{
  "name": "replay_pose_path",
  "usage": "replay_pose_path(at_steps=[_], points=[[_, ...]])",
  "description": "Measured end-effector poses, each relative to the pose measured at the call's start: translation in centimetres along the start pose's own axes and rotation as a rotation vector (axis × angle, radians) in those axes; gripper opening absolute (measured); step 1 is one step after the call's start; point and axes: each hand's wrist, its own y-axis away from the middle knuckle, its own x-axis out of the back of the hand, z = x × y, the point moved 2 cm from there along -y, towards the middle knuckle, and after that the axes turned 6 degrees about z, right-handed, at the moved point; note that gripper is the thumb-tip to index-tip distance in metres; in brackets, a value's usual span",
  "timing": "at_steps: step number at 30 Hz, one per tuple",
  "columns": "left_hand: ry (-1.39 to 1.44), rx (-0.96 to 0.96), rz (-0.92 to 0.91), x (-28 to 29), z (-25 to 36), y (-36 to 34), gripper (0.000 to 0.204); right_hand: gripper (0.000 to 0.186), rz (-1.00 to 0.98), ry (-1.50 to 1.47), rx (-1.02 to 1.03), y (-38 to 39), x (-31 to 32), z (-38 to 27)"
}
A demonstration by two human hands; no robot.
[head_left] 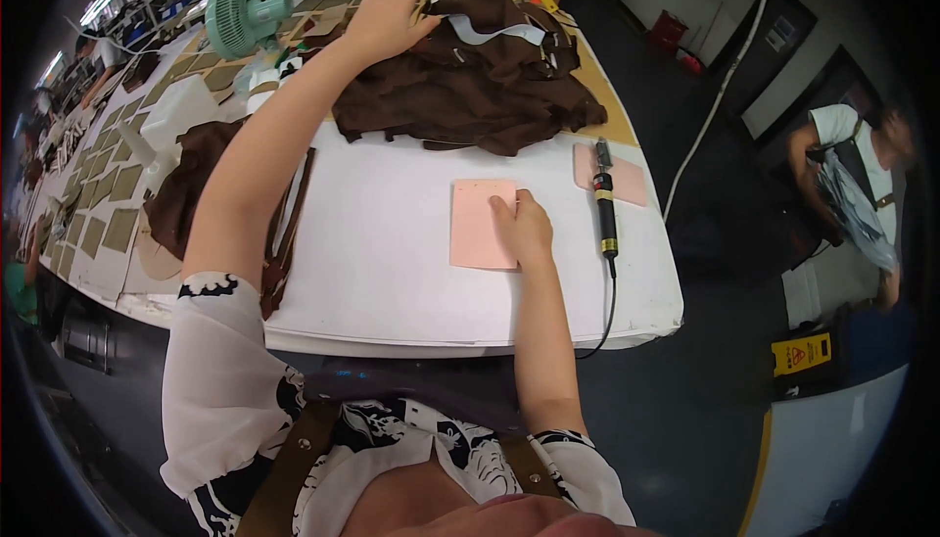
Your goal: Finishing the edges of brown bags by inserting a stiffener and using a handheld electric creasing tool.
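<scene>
My left hand (pixel 390 23) reaches to the far side of the white table, its fingers closed at the left edge of a heap of dark brown cloth pieces (pixel 441 101). What its fingertips pinch is partly hidden, but it looks like the brown cloth. Nearer me, a pink rectangular pad (pixel 480 229) lies on the white tabletop (pixel 392 273). The thumb of my right hand (pixel 527 231) presses on the pad's right part, with the other fingers around its right edge.
A black corded tool like a soldering iron (pixel 605 204) rests on another pink sheet (pixel 632 183) at the right. On the left are a green fan (pixel 235 20), a white container (pixel 179 111) and several olive cloth pieces (pixel 122 183). A person (pixel 850 165) stands right of the table.
</scene>
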Motion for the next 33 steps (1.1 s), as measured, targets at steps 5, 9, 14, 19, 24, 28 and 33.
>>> replay_pose_path(at_steps=[5,9,14,19,24,28,33], points=[[-0.070,0.376,-0.425,-7.1,3.1,-3.1,0.050,0.048,-0.005,-0.014,-0.016,-0.1,0.0,0.9],[0.299,0.322,0.112,-6.2,-1.9,-1.8,0.028,0.047,-0.015,-0.007,0.031,0.0,-0.2,-0.2],[0.714,0.492,0.196,-1.2,-2.5,2.8,0.017,0.047,-0.031,0.014,0.018,0.1,0.3,0.0],[0.603,0.422,0.005,5.0,0.8,8.6,0.015,0.047,-0.011,0.073,0.009,0.3,0.1,0.4],[0.569,0.475,-0.179,10.6,5.5,12.4,0.012,0.050,-0.048,0.027,-0.014,0.6,1.2,0.4],[0.451,0.474,-0.154,14.2,7.2,15.4,0.012,0.049,-0.005,-0.108,0.012,0.3,1.2,2.4],[0.420,0.163,-0.827,17.7,8.5,20.5,0.016,0.051,-0.084,-0.179,-0.104,0.7,1.9,3.3]])
